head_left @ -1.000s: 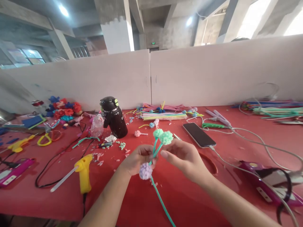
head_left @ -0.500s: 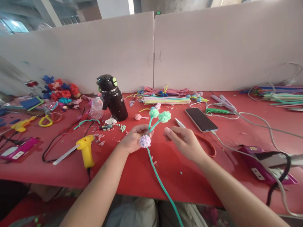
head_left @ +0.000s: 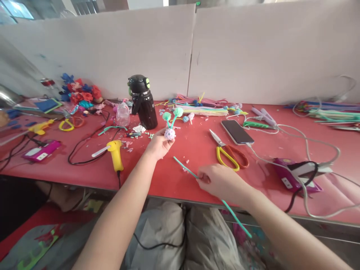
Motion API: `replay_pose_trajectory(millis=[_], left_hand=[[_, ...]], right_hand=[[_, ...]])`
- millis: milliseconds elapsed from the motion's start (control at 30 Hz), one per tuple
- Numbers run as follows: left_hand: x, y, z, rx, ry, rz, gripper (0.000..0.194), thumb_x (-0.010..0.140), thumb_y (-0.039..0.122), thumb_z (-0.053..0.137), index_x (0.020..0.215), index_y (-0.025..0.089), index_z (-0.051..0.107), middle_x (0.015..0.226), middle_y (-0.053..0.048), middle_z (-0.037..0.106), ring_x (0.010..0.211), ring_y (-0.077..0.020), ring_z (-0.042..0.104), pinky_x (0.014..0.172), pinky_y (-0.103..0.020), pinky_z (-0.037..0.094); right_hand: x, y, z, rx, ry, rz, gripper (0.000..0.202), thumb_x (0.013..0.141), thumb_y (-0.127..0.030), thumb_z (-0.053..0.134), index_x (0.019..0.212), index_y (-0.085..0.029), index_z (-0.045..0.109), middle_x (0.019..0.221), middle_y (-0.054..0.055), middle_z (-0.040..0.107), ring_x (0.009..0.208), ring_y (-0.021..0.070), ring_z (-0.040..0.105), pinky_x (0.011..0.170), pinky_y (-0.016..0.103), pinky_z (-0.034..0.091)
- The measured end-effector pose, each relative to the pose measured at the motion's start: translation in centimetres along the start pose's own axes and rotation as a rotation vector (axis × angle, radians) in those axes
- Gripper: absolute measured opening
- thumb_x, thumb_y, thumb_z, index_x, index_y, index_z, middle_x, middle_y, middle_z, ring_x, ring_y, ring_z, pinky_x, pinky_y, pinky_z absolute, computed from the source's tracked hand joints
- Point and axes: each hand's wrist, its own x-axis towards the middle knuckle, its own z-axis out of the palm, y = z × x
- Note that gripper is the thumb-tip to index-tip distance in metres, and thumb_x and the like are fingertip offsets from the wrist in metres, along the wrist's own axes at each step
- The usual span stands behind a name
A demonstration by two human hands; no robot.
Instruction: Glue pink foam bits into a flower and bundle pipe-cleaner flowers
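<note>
My left hand (head_left: 159, 145) is closed around a small bunch of fuzzy pom-pom flowers. Two mint-green heads (head_left: 177, 112) rise on green stems above the fingers, and a pale lilac head (head_left: 169, 134) sits at the fingertips. In my right hand (head_left: 218, 180) a long mint-green pipe cleaner (head_left: 185, 167) is pinched; one end points up and left, the other hangs past the table's front edge. The two hands are apart. Beyond my right hand lie scissors with yellow and red handles (head_left: 229, 156), blades pointing away.
A yellow glue gun (head_left: 115, 154) lies left of my left arm. A black flask (head_left: 144, 105) stands behind it. Toward the right are a phone (head_left: 237, 132) and a magenta power box (head_left: 292, 180) with cables. Bundled pipe cleaners (head_left: 208, 111) lie along the back board.
My right hand has taken hold of the green pipe cleaner and moved down, away from the flowers. My left hand has moved slightly up and left with the bunch. The scissors are now uncovered.
</note>
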Motion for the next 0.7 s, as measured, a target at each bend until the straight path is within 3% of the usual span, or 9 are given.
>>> replay_pose_trajectory(millis=[167,300,467,700], left_hand=[[-0.2,0.0,-0.4,-0.087,0.001,0.023,0.044,0.075,-0.013,0.053,0.101,0.015,0.075,0.076,-0.002,0.066,0.061,-0.0077,0.060,0.058,-0.015,0.050],[-1.3,0.0,-0.5,-0.121,-0.012,0.035,0.049,0.076,-0.013,0.052,0.109,0.016,0.074,0.079,-0.002,0.068,0.062,-0.0074,0.062,0.060,-0.014,0.050],[-2.6,0.4,-0.7,-0.181,0.008,0.047,0.047,0.076,-0.013,0.051,0.108,0.015,0.071,0.074,0.000,0.065,0.058,-0.0061,0.058,0.061,-0.014,0.049],[-2.4,0.5,-0.7,-0.201,0.034,0.045,0.038,0.081,-0.010,0.053,0.104,0.015,0.069,0.075,-0.001,0.065,0.058,-0.0064,0.056,0.062,-0.016,0.049]], right_hand=[[1.0,2.8,-1.2,0.123,0.146,-0.005,0.016,0.099,-0.026,0.058,0.098,-0.021,0.074,0.092,0.004,0.078,0.084,0.0191,0.070,0.070,0.027,0.042],[3.1,3.1,-0.9,-0.041,0.243,0.113,0.024,0.101,-0.019,0.052,0.109,-0.018,0.075,0.107,0.011,0.080,0.100,0.0254,0.073,0.074,0.030,0.044],[3.6,0.6,1.4,-0.161,0.204,0.055,0.031,0.104,-0.015,0.046,0.111,-0.015,0.076,0.116,0.016,0.076,0.108,0.0287,0.073,0.079,0.032,0.048],[5.1,-4.0,3.2,-0.165,0.195,-0.053,0.028,0.102,-0.014,0.049,0.112,-0.014,0.075,0.115,0.016,0.075,0.111,0.0279,0.073,0.080,0.030,0.052]])
